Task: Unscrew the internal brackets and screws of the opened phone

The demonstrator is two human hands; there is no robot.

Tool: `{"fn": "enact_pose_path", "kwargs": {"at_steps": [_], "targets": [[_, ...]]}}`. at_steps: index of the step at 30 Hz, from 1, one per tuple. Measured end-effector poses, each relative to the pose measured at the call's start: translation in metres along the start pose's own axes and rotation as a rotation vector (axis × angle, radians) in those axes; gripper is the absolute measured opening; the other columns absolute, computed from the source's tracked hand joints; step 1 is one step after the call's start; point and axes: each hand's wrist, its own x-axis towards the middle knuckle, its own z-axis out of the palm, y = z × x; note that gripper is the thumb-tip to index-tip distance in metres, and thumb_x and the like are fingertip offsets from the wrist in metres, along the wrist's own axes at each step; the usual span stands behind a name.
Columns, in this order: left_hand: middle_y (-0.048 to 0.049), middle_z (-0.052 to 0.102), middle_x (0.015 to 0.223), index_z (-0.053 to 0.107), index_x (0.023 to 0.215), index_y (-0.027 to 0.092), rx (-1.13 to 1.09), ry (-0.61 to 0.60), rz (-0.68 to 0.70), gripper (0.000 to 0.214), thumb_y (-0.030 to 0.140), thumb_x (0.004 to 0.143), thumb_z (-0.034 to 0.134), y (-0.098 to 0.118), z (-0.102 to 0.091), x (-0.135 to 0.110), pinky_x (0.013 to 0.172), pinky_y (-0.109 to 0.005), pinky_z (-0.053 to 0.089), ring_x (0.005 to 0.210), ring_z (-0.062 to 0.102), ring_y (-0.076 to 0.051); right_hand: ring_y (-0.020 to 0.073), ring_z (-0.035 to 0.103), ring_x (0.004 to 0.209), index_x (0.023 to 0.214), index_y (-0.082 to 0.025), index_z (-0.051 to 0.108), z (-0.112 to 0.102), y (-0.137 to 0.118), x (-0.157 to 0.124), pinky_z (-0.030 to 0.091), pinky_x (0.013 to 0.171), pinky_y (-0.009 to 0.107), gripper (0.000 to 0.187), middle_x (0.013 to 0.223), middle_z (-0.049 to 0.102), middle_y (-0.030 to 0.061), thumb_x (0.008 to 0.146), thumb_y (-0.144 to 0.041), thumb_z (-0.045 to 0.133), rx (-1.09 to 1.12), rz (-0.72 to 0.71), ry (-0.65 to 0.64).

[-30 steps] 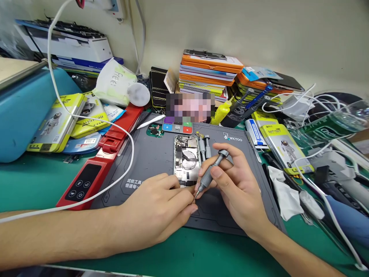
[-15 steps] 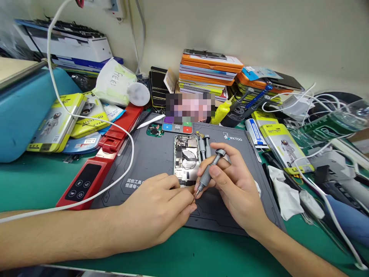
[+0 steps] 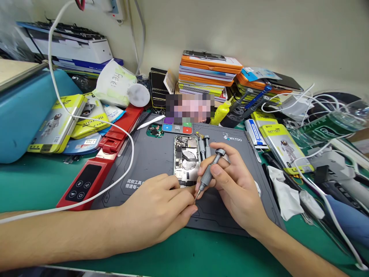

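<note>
An opened smartphone (image 3: 188, 157) lies on the dark grey work mat (image 3: 152, 154) with its inner parts exposed. My left hand (image 3: 164, 207) is at its lower end, fingers closed together and covering that edge. Whatever is between those fingertips is hidden or too small to make out. In my right hand (image 3: 236, 188) is a grey precision screwdriver (image 3: 208, 175), tilted, its cap under a finger. The tip points down at the left fingertips. Two more grey screwdrivers (image 3: 206, 144) lie just right of the phone.
A red device with touch buttons (image 3: 83, 184) and a white cable (image 3: 132, 154) lie to the left. Behind stand stacked orange boxes (image 3: 210, 63) and a yellow bottle (image 3: 221, 112). Battery packs (image 3: 284, 148), a plastic bottle (image 3: 323, 129) and crumpled tissue (image 3: 284, 192) crowd the right.
The screwdriver in my right hand has shifted very slightly, its tip still at my left fingertips. The phone and both hands are otherwise nearly unmoved.
</note>
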Motion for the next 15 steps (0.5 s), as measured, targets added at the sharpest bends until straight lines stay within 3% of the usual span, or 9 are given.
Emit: {"fn": "enact_pose_path", "kwargs": {"at_steps": [3, 5, 8, 10, 12, 15], "targets": [[0.0006, 0.078, 0.092, 0.065, 0.102, 0.018, 0.017, 0.021, 0.011, 0.017, 0.02, 0.111, 0.051, 0.001, -0.001, 0.001, 0.062, -0.036, 0.048, 0.07, 0.059, -0.019, 0.015, 0.075, 0.067, 0.14, -0.03, 0.051, -0.003, -0.005, 0.001, 0.071, 0.06, 0.032, 0.031, 0.097, 0.072, 0.0005, 0.11, -0.028, 0.06, -0.085, -0.052, 0.013], [-0.0007, 0.082, 0.106, 0.066, 0.104, 0.018, 0.033, 0.034, 0.02, 0.017, 0.02, 0.112, 0.051, 0.001, -0.001, 0.002, 0.062, -0.036, 0.049, 0.072, 0.061, -0.019, 0.0167, 0.075, 0.07, 0.141, -0.031, 0.052, -0.007, -0.011, 0.003, 0.07, 0.058, 0.032, 0.032, 0.098, 0.072, 0.0018, 0.111, -0.027, 0.059, -0.232, -0.163, 0.048], [-0.0012, 0.081, 0.127, 0.068, 0.104, 0.017, 0.048, 0.032, 0.039, 0.018, 0.02, 0.112, 0.052, 0.002, -0.002, 0.001, 0.065, -0.036, 0.053, 0.078, 0.063, -0.019, 0.0205, 0.076, 0.084, 0.144, -0.032, 0.056, -0.014, -0.018, 0.005, 0.07, 0.065, 0.034, 0.041, 0.104, 0.071, 0.005, 0.106, -0.017, 0.064, -0.567, -0.507, 0.161], [-0.0015, 0.081, 0.13, 0.07, 0.106, 0.016, 0.058, 0.025, 0.052, 0.018, 0.02, 0.112, 0.053, 0.001, -0.002, 0.0, 0.066, -0.036, 0.055, 0.078, 0.064, -0.02, 0.0207, 0.076, 0.087, 0.147, -0.034, 0.058, -0.019, -0.02, 0.005, 0.067, 0.064, 0.033, 0.052, 0.116, 0.068, 0.0079, 0.101, -0.01, 0.067, -0.765, -0.704, 0.191], [-0.0023, 0.082, 0.127, 0.072, 0.109, 0.014, 0.071, 0.024, 0.061, 0.02, 0.02, 0.112, 0.053, 0.0, -0.002, 0.0, 0.066, -0.037, 0.056, 0.077, 0.065, -0.02, 0.0191, 0.075, 0.083, 0.153, -0.034, 0.054, -0.022, -0.018, 0.005, 0.064, 0.062, 0.032, 0.063, 0.115, 0.067, 0.0079, 0.098, -0.005, 0.067, -0.885, -0.775, 0.153], [-0.0036, 0.083, 0.126, 0.074, 0.108, 0.012, 0.09, 0.027, 0.082, 0.022, 0.02, 0.112, 0.054, 0.0, 0.0, 0.0, 0.065, -0.036, 0.057, 0.078, 0.066, -0.02, 0.0193, 0.075, 0.085, 0.157, -0.03, 0.05, -0.025, -0.011, 0.004, 0.063, 0.062, 0.029, 0.07, 0.099, 0.068, 0.0045, 0.096, 0.0, 0.066, -0.95, -0.753, 0.058]]}}
